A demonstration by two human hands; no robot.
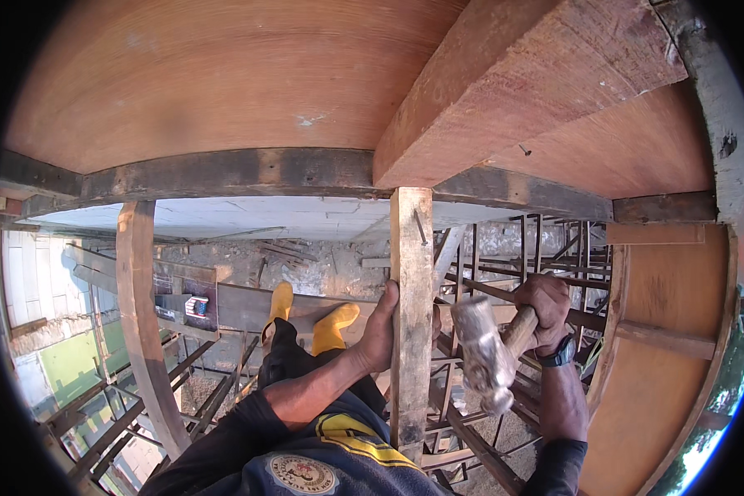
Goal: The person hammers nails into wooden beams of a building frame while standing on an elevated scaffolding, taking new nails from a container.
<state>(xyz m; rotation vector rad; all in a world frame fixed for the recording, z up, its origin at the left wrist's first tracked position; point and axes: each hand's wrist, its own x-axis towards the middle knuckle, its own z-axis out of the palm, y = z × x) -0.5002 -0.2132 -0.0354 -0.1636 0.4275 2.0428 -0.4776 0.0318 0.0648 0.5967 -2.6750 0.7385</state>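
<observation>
An upright wooden post [411, 355] stands in front of me, its top end meeting a thick reddish timber beam [512, 91] and a dark joist [306, 171]. My left hand [380, 335] is wrapped round the post at about mid-height, thumb on its left side. Near the post's top a nail [420, 225] sticks out at a slant. To the right of the post, my right hand [544, 310] is closed on the wooden handle of a sledgehammer [484, 351]. The hammer's worn metal head hangs beside the post, apart from it. Another nail [525, 150] protrudes from the panel near the beam.
Plywood panels [223, 74] lie overhead. A second wooden post [136, 314] stands at the left, and a framed plywood panel [661, 355] at the right. My yellow boots [331, 326] are on a narrow plank [244, 307], with metal scaffold bars [570, 289] and ground below.
</observation>
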